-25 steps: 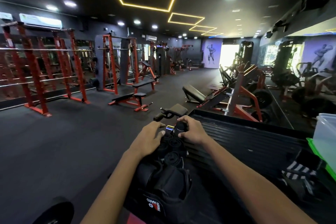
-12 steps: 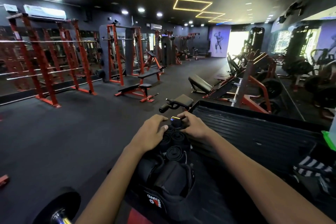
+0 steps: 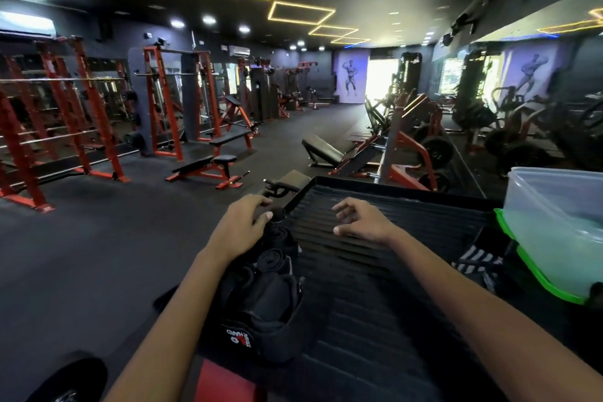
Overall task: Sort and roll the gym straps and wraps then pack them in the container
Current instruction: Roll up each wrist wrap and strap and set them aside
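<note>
Several rolled black wraps (image 3: 273, 262) lie in a row at the left edge of a black ribbed platform (image 3: 375, 271). My left hand (image 3: 241, 228) rests palm-down on the far rolls, its thumb against a small black roll (image 3: 279, 214). My right hand (image 3: 362, 222) hovers above the platform to the right of the rolls, fingers loosely curled and holding nothing. A bulkier black wrap with a red and white logo (image 3: 257, 320) sits nearest me. A black-and-white striped wrap (image 3: 477, 263) lies at the right, beside a translucent container (image 3: 554, 225) standing on its green lid (image 3: 535, 271).
Dark gym floor (image 3: 98, 254) drops away to the left of the platform. Red racks (image 3: 81, 127) and benches (image 3: 208, 166) stand farther back, plate-loaded machines (image 3: 408, 153) ahead on the right. A black weight plate (image 3: 71, 382) shows at the bottom left.
My right hand has let go of the small roll and moved right over the platform. My left hand stays on the rolls. The view has swung right, bringing the container into sight.
</note>
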